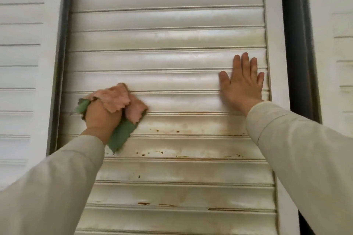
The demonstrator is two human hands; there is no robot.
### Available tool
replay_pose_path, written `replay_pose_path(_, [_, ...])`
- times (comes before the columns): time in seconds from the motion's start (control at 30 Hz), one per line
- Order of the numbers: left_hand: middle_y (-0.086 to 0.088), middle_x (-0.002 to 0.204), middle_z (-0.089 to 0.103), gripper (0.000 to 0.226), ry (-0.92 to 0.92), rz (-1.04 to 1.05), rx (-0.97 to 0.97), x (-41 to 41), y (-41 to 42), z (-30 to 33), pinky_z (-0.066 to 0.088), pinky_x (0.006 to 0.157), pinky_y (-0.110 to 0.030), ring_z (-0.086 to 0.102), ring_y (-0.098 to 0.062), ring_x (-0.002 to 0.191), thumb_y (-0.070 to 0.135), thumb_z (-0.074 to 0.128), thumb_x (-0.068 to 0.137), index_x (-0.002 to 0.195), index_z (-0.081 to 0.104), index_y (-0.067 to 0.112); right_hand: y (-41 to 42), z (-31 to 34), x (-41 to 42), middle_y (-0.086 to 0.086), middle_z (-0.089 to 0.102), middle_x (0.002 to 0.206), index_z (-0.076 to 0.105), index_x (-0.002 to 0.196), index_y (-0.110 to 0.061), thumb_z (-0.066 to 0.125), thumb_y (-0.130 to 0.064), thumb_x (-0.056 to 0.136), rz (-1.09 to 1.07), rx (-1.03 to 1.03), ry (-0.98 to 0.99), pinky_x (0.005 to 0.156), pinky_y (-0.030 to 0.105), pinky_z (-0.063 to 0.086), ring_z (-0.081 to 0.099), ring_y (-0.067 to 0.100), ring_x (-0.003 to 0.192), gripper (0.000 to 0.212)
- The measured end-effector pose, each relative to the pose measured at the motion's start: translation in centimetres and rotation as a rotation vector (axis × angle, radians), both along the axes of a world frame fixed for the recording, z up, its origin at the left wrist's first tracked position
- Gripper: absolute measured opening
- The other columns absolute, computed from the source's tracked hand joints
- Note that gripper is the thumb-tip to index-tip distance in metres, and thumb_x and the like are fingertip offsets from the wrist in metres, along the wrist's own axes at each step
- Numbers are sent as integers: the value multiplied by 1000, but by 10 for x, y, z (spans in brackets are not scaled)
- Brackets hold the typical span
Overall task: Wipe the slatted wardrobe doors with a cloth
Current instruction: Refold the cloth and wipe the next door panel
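slatted door [168,40]: left hand [101,118] presses cloth [118,99] on it.

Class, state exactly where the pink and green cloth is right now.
In the head view, the pink and green cloth is bunched in the left hand, pressed against the left side of the middle white slatted door, level with the right hand.

We wear long, loose, pale beige sleeves [63,173] with plain cuffs reaching our bare hands [242,84].
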State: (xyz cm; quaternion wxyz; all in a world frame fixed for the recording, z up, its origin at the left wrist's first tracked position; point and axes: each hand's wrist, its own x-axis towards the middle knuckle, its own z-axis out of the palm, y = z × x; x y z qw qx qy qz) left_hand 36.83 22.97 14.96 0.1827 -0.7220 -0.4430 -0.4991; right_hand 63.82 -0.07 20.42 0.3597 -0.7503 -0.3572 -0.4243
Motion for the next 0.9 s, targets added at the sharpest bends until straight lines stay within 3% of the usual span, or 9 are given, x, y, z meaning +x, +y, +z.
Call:
replay_pose_path(0.1, [-14, 121, 62, 34, 51, 91, 103, -3, -10, 13, 45, 89, -42, 59, -36, 111, 34, 46, 95, 121, 58, 15, 0, 2, -8, -1, -20, 164, -8, 158, -19, 17, -59, 98, -30, 24, 72, 120, 50, -12, -24, 25, 149, 76])
replay_pose_path(0.23, [-21, 139, 52, 77, 283, -125, 383, 39, -52, 30, 36, 112, -48, 48, -38, 130, 48, 67, 80, 141, 49, 5, 29, 16, -53, 14, -10, 164, 6, 157, -4, 29, -51, 100, 11, 128, 64, 121, 52, -5, -15, 33, 150, 78])
replay_pose_path(0.3, [-12, 140, 52, 77, 397, -370, 263, 65, -73, 34, 33, 114, -43, 45, -29, 133, 61, 44, 81, 144, 44, 17, 46, 18, -69, 11, -12, 165, 4, 158, -11, 31, -51, 101, 103, 63, -44, 120, 50, -4, -14, 31, 151, 75])
replay_pose_path(0.47, [15, 85, 58, 9, 160, -760, 105, 73, -61, 38, 44, 77, -20, 56, -7, 89, 37, 63, 86, 93, 62, 32, 61, 9, -51, 3, -17, 164, -3, 158, -18, 21, -56, 101, 38, 56, -77, 121, 44, -7, -16, 23, 151, 73])
replay_pose_path(0.57, [13, 83, 64, 26, -156, -889, 165, 42, -32, 54, 55, 67, -33, 66, -11, 78, 33, 71, 59, 82, 61, 35, 58, 8, -45, 2, -15, 165, -2, 158, -19, 21, -57, 101, 2, 70, -80, 121, 43, -7, -14, 22, 151, 73])
replay_pose_path(0.67, [24, 83, 37, 28, -226, -512, 102, 4, 25, 64, 48, 91, -45, 50, 0, 84, 55, 69, 76, 81, 42, 52, 50, 10, -37, 2, -16, 165, -3, 158, -20, 21, -59, 100, -18, 72, -78, 121, 42, -7, -15, 22, 151, 75])
replay_pose_path(0.73, [26, 79, 40, 37, -98, -535, -136, -14, 49, 68, 34, 108, -39, 46, 4, 81, 80, 41, 84, 75, 45, 45, 49, 10, -36, 1, -17, 165, -4, 158, -20, 21, -61, 99, -29, 63, -68, 121, 42, -8, -16, 22, 151, 76])
replay_pose_path(0.8, [21, 66, 60, 60, -74, -567, -50, -14, 46, 76, 44, 92, -26, 57, -9, 74, 71, 30, 93, 63, 56, 26, 52, 10, -39, 1, -18, 164, -5, 158, -21, 21, -62, 98, -35, 61, -50, 120, 43, -9, -17, 21, 150, 77])
replay_pose_path(0.9, [12, 75, 64, 53, 9, -352, 191, 5, -2, 72, 50, 80, -31, 61, -19, 76, 72, 31, 86, 78, 61, 29, 54, 11, -41, 0, -18, 164, -6, 158, -21, 21, -63, 98, -36, 57, -39, 121, 44, -8, -18, 21, 150, 78])
